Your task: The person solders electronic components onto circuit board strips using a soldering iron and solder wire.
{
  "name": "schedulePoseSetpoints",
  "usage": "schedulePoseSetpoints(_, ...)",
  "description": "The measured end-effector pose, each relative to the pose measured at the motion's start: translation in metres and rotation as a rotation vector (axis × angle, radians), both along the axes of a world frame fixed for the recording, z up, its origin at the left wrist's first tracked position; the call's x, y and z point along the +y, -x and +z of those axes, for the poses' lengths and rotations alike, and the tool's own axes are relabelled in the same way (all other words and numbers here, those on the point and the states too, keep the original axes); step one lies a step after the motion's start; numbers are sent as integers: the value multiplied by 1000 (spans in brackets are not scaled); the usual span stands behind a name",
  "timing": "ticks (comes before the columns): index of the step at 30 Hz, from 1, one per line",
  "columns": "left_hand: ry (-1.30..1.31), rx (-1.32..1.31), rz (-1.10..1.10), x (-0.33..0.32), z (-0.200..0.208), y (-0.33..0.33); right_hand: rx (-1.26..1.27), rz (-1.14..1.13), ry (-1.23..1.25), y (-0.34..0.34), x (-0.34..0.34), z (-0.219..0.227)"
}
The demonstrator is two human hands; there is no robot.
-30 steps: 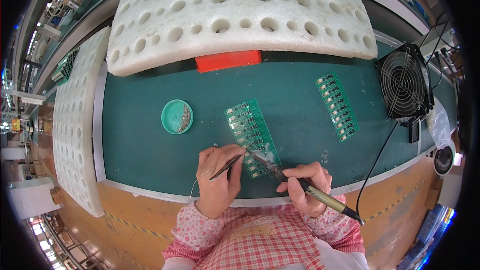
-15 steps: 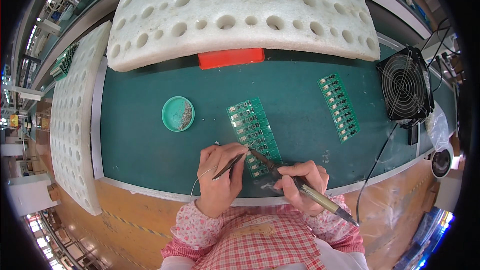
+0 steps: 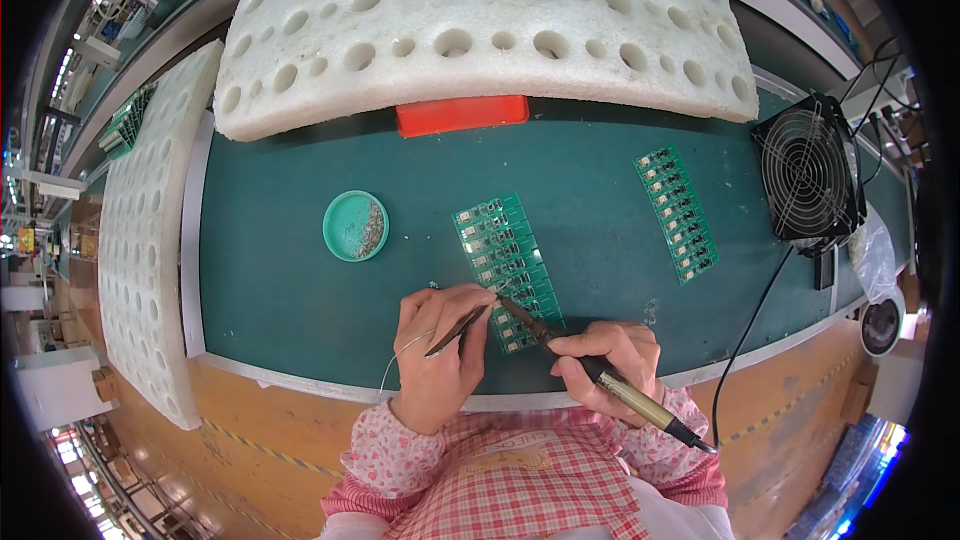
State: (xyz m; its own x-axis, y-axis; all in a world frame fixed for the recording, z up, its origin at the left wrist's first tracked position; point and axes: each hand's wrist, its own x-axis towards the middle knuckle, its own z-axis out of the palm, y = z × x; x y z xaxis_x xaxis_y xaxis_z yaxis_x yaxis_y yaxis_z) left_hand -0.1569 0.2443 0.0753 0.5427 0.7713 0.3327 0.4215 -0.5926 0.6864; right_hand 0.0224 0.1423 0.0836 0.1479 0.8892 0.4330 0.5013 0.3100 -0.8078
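A green circuit board panel (image 3: pixel 505 248) with rows of small components lies in front of me on the green work surface. My right hand (image 3: pixel 612 360) is closed round the handle of a soldering iron (image 3: pixel 645 404), whose tip meets the lower part of the panel. At the panel's left edge, my left hand (image 3: pixel 433 355) is closed on dark tweezers (image 3: pixel 456 332); its fingertips are close to the iron's tip. A thin wire (image 3: pixel 387 368) loops out beside that hand, apparently solder. The exact contact spot is partly hidden by my fingers.
Left of the panel sits a round green dish (image 3: pixel 355 226) holding small grey bits. A second circuit board panel (image 3: pixel 677 215) lies to the right, near a black fan (image 3: pixel 808 168). White foam with holes (image 3: pixel 480 15) spans the back, above a red tray (image 3: pixel 462 116).
Faint smoke near my right hand has gone. The soldering iron's handle has shifted very slightly; my left hand and the panel stay in place.
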Motion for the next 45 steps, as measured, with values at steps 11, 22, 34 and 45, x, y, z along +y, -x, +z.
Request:
schedulePoseSetpoints(11,-34,12,-4,-1,-1,0,102,-193,-115,4,-9,-2)
schedulePoseSetpoints(22,22,-76,41,0,3,9,-365,-202,105,13,5,-3)
schedulePoseSetpoints(34,-38,58,122,17,1,38,-216,-290,96,11,3,-4)
schedulePoseSetpoints(45,-76,53,86,21,-1,34,-195,-304,132,11,4,-1)
